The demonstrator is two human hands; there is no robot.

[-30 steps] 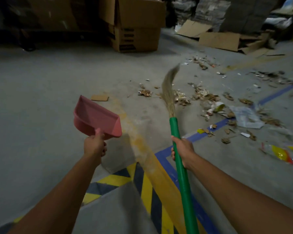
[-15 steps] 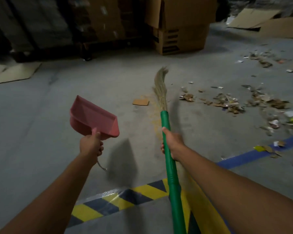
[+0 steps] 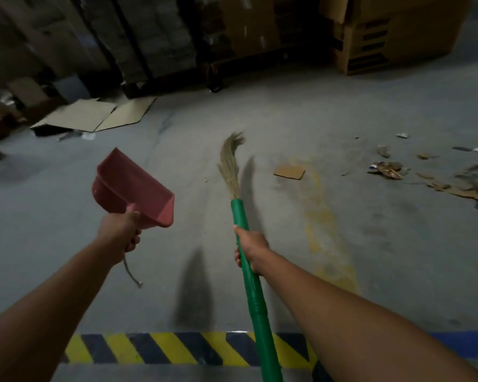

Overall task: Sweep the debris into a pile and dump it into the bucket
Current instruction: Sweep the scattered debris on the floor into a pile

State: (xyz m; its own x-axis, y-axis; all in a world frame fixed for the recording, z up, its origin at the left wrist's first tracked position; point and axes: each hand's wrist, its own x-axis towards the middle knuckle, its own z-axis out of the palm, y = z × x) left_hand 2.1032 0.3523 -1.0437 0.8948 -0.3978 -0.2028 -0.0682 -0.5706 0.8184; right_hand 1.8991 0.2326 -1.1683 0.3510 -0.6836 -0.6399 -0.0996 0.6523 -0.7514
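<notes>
1. Green plastic sheathes the handle of the broom (image 3: 249, 271). The right hand (image 3: 250, 248) grips it with fingers wrapped round, near its upper end. The straw bristles (image 3: 231, 166) point forward, beyond the hand; I cannot tell whether they touch the floor.
2. The left hand (image 3: 120, 232) holds the pink dustpan (image 3: 133, 186) by its short handle, fingers curled round it. The pan is raised, and a cord (image 3: 131, 274) dangles below the hand.
3. Debris (image 3: 389, 170) of torn paper and cardboard scraps lies scattered at the far right, well apart from the bristles. A small cardboard piece (image 3: 289, 172) lies between them.
4. The floor (image 3: 39, 216) is grey concrete with a faded yellow line (image 3: 323, 230). A yellow-and-black hazard stripe (image 3: 177, 351) runs across the near edge.
5. Flattened cardboard sheets (image 3: 94, 117) lie at the rear left, and a large cardboard box (image 3: 392, 31) stands at the rear right.
</notes>
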